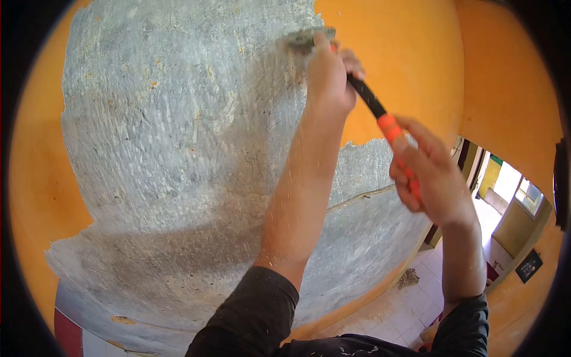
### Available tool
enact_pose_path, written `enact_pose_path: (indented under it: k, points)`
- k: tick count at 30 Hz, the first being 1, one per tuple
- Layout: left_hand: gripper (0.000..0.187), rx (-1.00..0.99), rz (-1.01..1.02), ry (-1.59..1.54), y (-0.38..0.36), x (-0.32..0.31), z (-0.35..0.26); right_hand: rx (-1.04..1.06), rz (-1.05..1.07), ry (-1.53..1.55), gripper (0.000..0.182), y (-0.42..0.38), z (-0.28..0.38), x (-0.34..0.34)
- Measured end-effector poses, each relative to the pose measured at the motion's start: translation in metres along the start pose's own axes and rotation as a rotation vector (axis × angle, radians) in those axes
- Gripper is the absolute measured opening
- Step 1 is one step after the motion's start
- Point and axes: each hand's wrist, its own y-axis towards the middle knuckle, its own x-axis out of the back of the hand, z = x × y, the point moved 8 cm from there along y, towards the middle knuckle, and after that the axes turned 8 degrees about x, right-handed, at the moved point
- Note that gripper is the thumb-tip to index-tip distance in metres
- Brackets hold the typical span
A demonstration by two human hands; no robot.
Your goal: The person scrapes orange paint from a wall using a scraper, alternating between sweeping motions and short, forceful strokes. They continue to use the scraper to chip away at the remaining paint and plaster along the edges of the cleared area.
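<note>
A long-handled striking tool with a black-and-orange handle (370, 98) slants across the upper right of the wall. Its greyish head (302, 39) is at the bare grey wall patch (160, 137), beside the orange paint's edge; motion blur hides whether it is a hammer or a hatchet, and whether it touches. My left hand (332, 74) is closed around the handle just below the head, thumb up by the metal. Lower down, my right hand (429, 169) wraps the orange grip near the handle's end.
Orange paint (392, 53) borders the rough patch with a ragged edge. A crack-like line (363, 196) runs across the lower wall. At right, a doorway (493, 178) opens to a bright space, above a tiled floor (404, 297) with debris (409, 278). Fine specks hang in the air.
</note>
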Motion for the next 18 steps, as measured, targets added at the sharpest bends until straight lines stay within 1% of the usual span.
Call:
enact_pose_path:
  k: [1,2,4,5,6,7,9,10,13,14,16,17,18]
  points:
    - [0.035,0.003,-0.008,0.005,-0.010,0.007,0.007,0.001,-0.018,-0.045,0.042,-0.007,-0.005,0.001]
    - [0.035,-0.007,0.005,0.003,-0.018,0.007,0.008,-0.036,0.017,-0.006,0.042,-0.017,-0.011,-0.002]
    - [0.035,0.052,-0.093,-0.011,-0.029,0.018,0.015,-0.022,0.009,-0.021,0.042,-0.015,-0.009,-0.004]
    - [0.036,0.025,-0.053,0.005,-0.020,0.014,0.011,-0.029,0.008,-0.037,0.042,-0.014,-0.009,-0.005]
    - [0.035,-0.019,0.003,0.052,-0.005,0.005,0.001,0.044,0.014,-0.075,0.043,-0.001,-0.006,-0.001]
    - [0.035,-0.060,0.054,0.097,0.010,-0.005,-0.009,0.032,0.016,-0.077,0.043,0.007,-0.001,0.000]
    - [0.035,-0.049,0.051,0.043,0.034,-0.025,-0.025,0.078,-0.018,-0.072,0.045,0.028,0.028,0.005]
    - [0.035,-0.032,0.048,-0.002,0.040,-0.032,-0.028,0.092,0.009,-0.048,0.046,0.035,0.033,0.009]
    - [0.032,-0.033,0.012,0.034,0.032,-0.023,-0.019,0.095,-0.029,-0.087,0.044,0.029,0.023,0.010]
    - [0.032,-0.041,0.016,0.035,0.023,-0.018,-0.015,0.063,-0.008,-0.056,0.043,0.020,0.018,0.008]
    - [0.031,0.013,-0.046,-0.023,0.011,-0.005,-0.006,0.049,0.023,-0.045,0.042,0.012,0.012,0.005]
    - [0.031,0.008,-0.042,-0.019,0.015,-0.007,-0.010,0.022,0.047,-0.032,0.042,0.012,0.009,0.002]
    - [0.031,-0.018,-0.007,0.039,0.021,-0.013,-0.018,0.055,0.016,-0.059,0.043,0.017,0.016,0.002]
